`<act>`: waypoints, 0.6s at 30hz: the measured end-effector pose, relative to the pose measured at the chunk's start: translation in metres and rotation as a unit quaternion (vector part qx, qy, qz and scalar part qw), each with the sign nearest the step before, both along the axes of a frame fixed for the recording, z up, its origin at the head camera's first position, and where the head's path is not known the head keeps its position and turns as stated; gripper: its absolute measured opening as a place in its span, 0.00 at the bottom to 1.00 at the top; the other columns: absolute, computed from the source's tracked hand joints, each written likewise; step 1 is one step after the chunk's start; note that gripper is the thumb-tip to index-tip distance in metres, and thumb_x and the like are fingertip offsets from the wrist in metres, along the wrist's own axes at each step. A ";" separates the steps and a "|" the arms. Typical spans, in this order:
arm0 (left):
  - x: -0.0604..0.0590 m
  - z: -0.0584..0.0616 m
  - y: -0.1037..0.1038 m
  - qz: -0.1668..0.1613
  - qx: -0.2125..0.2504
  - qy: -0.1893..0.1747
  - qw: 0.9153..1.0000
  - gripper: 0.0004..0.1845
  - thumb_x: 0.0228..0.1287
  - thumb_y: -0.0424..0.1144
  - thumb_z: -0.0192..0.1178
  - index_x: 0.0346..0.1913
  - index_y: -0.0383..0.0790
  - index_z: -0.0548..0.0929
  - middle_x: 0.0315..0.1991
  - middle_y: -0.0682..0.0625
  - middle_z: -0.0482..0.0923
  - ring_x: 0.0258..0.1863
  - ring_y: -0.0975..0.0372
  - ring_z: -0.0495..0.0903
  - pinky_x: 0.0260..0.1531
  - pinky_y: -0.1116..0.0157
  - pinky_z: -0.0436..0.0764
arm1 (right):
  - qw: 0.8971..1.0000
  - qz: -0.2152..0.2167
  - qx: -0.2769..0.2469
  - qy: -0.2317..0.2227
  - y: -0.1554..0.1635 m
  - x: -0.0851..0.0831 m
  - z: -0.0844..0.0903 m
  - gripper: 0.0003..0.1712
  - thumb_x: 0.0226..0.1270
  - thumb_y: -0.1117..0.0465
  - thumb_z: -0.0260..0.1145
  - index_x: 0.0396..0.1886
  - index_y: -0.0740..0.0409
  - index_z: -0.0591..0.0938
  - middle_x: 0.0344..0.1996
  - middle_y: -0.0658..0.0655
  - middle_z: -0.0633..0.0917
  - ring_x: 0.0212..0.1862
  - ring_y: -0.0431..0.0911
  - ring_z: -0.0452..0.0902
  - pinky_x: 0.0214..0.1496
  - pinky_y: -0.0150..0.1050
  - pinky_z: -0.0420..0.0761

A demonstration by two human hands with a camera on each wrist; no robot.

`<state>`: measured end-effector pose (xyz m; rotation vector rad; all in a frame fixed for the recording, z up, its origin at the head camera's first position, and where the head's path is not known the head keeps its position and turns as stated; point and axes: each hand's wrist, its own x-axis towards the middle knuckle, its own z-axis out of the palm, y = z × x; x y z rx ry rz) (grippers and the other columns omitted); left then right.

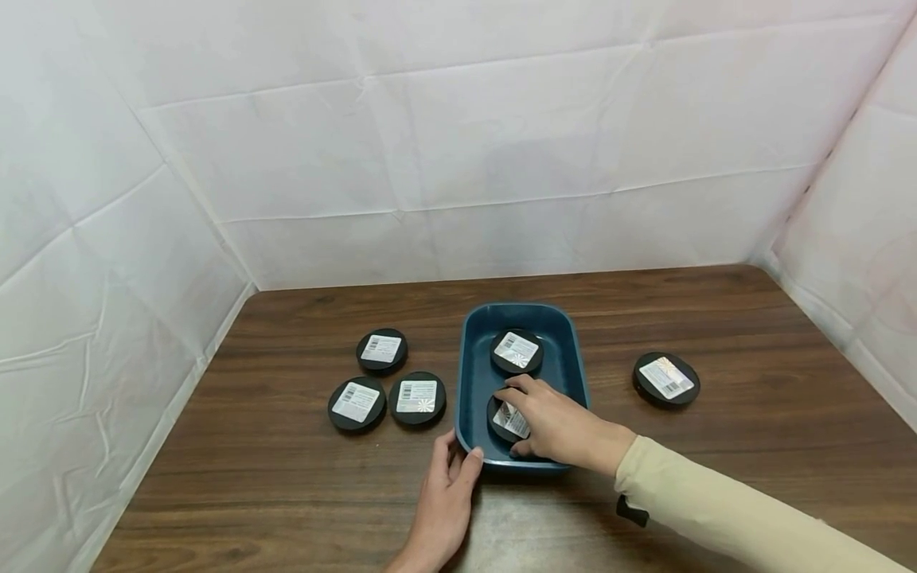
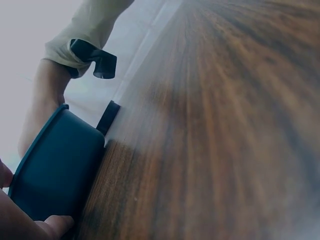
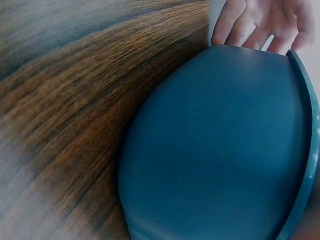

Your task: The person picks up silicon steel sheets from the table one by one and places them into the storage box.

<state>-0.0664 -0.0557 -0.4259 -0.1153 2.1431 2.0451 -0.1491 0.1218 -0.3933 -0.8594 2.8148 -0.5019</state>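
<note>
A blue tray (image 1: 469, 342) stands on the table with two round black discs inside, each with a white barcode label on top. My right hand (image 1: 555, 422) reaches over the tray's right side and grips the nearer disc (image 1: 500, 426), thumb at its near edge and fingers across its far edge. The farther disc (image 1: 517, 352) lies just beyond the fingertips. At the tray's near left corner, my left hand (image 1: 444, 505) holds the outside, thumb by the near rim and fingers along the left side. In the right wrist view, the tray's outer wall (image 3: 210, 140) hides the right hand's fingers.
Left of the tray lie three similar labelled discs: a far one (image 1: 382, 351), a near left one (image 1: 357, 404) and one close to the tray (image 1: 417, 399). Another disc (image 1: 666, 380) is to the right. White sheeting (image 1: 458, 143) walls the wooden table (image 1: 286, 477).
</note>
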 end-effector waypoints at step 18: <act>-0.001 0.000 0.001 -0.007 0.004 -0.003 1.000 0.29 0.79 0.43 0.49 0.74 0.32 0.57 0.76 0.27 0.52 0.78 0.42 0.54 0.74 0.48 0.63 | 0.997 -0.029 -0.040 0.054 0.006 0.013 0.007 0.37 0.55 0.47 0.78 0.61 0.58 0.81 0.64 0.65 0.77 0.66 0.60 0.74 0.60 0.56 0.82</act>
